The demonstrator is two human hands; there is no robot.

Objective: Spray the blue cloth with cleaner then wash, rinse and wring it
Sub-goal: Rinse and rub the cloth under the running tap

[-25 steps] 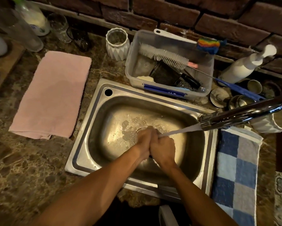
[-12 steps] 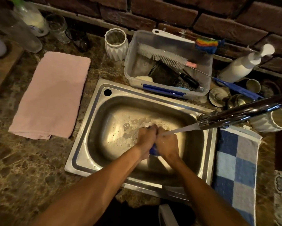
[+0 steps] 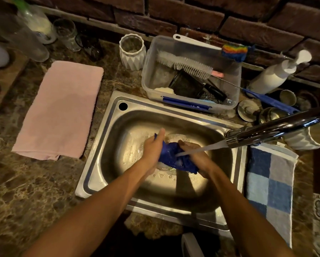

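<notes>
Hands now apart vs 0.5 s ago, blue cloth [image 3: 175, 157] stretched between, left hand [image 3: 151, 151] & right hand [image 3: 194, 154] fingers gripping it, faucet [image 3: 270, 130] stream hitting cloth, over steel sink [image 3: 103, 145].

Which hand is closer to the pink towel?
Left. The left hand grips the blue cloth on the side of the sink facing the pink towel. The right hand holds the cloth's far side, toward the tap.
</notes>
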